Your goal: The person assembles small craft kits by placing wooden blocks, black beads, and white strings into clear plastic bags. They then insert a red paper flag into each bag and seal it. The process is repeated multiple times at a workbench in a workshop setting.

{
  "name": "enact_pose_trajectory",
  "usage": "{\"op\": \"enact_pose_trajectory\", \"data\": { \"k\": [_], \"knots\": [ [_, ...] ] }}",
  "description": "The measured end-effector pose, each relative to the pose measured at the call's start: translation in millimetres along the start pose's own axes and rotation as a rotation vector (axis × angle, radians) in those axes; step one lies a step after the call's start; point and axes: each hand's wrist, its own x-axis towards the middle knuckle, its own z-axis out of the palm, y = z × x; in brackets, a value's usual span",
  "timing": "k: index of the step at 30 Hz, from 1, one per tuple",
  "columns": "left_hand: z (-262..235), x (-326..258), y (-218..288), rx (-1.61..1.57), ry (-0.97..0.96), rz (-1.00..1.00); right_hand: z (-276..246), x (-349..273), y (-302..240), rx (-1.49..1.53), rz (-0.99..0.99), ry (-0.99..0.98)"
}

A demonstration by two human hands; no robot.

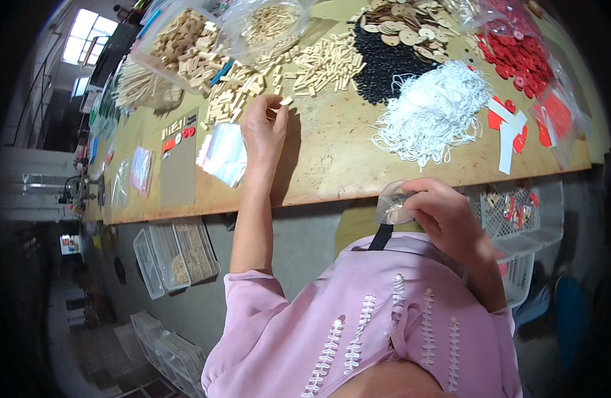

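Observation:
My left hand [265, 129] reaches over the table with its fingers pinched together at the near edge of a spread of small wooden blocks [229, 99]. A pale wooden block [287, 101] shows at its fingertips. In front of my body, just off the table edge, my right hand [441, 212] grips a small clear plastic bag [390, 204]. Some pale pieces seem to lie inside the bag, too blurred to name. Beside my left wrist lies a stack of flat clear bags [224, 154].
Piles of short wooden sticks [325, 63], black beads [388, 66], wooden discs [408, 26], white string [438, 109] and red discs [518, 60] cover the far side. A cardboard sheet [178, 174] with sample parts lies left. Plastic baskets [176, 255] stand below the table edge [318, 198].

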Motion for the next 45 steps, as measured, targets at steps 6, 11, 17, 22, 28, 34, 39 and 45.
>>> {"op": "enact_pose_trajectory", "data": {
  "k": [6, 11, 17, 22, 28, 34, 39, 45],
  "knots": [
    [36.2, 19.0, 46.4, -0.231, -0.315, -0.034, -2.9, -6.3, 2.4, -0.021, -0.040, -0.005],
    [76.1, 45.3, 79.2, -0.212, -0.447, 0.089, -6.4, -14.2, 5.8, -0.007, -0.026, 0.041],
    [117.3, 59.2, 102.4, 0.078, -0.424, 0.311, -9.6, -19.6, 12.0, 0.031, -0.026, 0.100],
    [138.7, 67.6, 98.0, 0.045, -0.389, 0.472, -17.2, -21.3, 22.2, -0.019, -0.047, 0.104],
    [146.9, 76.5, 81.1, 0.043, -0.396, 0.522, -36.7, -5.9, 46.1, -0.042, 0.028, 0.133],
    [145.8, 75.7, 89.3, 0.088, -0.401, 0.548, -42.1, 2.8, 40.9, 0.037, 0.219, 0.099],
    [145.1, 81.8, 97.5, 0.138, -0.454, 0.541, -37.3, 1.6, 42.8, 0.011, 0.171, 0.087],
    [144.6, 76.9, 97.2, -0.477, -0.605, -0.027, -34.0, -0.6, 34.7, -0.018, 0.097, 0.068]
  ]
}}
